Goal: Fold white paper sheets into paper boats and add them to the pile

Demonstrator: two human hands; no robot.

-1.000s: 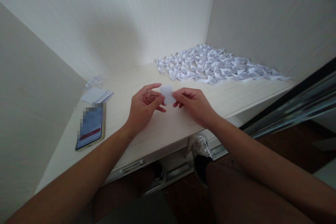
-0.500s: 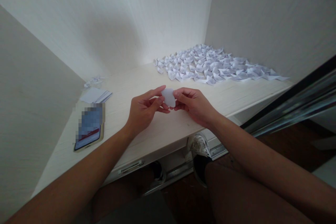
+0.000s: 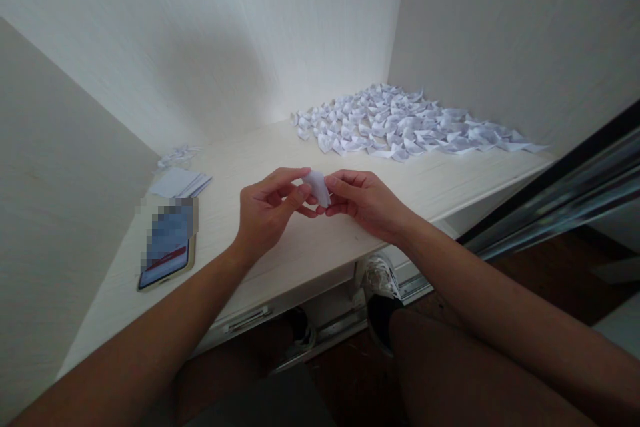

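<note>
A small folded piece of white paper (image 3: 316,187) is held between my two hands, above the front part of the pale shelf (image 3: 240,160). My left hand (image 3: 273,203) pinches its left side between thumb and fingers. On the right side, my right hand (image 3: 363,200) has its thumb and fingertips closed on the paper's edge. The paper is tilted, and its fold lines are too small to make out. Beyond my hands, many folded white paper boats (image 3: 400,123) cover the back right of the shelf.
A phone (image 3: 167,250) with a blurred screen lies at the left, below a stack of white paper sheets (image 3: 177,183). Paper scraps (image 3: 180,155) sit in the back left corner. Walls enclose the shelf; a dark-edged sliding door (image 3: 560,180) stands at right. A drawer handle (image 3: 247,319) is below.
The paper between my fingers has turned from facing me flat to a tilted, narrower view. Both hands have shifted slightly and keep their hold.
</note>
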